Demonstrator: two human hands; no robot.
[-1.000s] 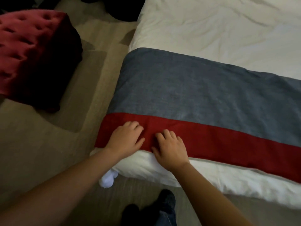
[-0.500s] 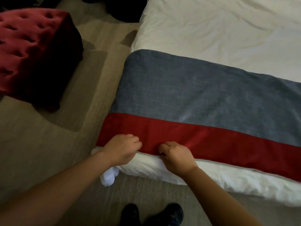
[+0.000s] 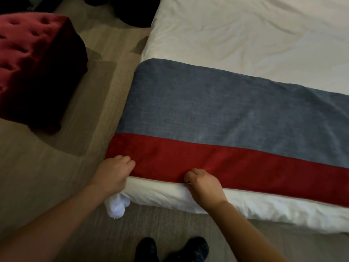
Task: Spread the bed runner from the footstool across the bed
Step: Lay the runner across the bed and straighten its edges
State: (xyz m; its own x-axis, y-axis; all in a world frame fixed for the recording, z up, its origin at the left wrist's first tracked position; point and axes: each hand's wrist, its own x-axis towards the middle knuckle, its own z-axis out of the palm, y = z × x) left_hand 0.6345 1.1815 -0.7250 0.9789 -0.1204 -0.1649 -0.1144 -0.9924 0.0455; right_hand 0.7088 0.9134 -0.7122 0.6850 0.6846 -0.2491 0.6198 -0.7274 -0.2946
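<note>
Head view: our left grip [image 3: 113, 176] curls onto the near corner of the bed runner [image 3: 226, 114], and our right grip [image 3: 204, 188] pinches its red hem nearby, we judge to tug that edge straight. It lies flat across the bed [image 3: 245, 35], long axis crosswise, well apart from the footstool [image 3: 34, 63].
</note>
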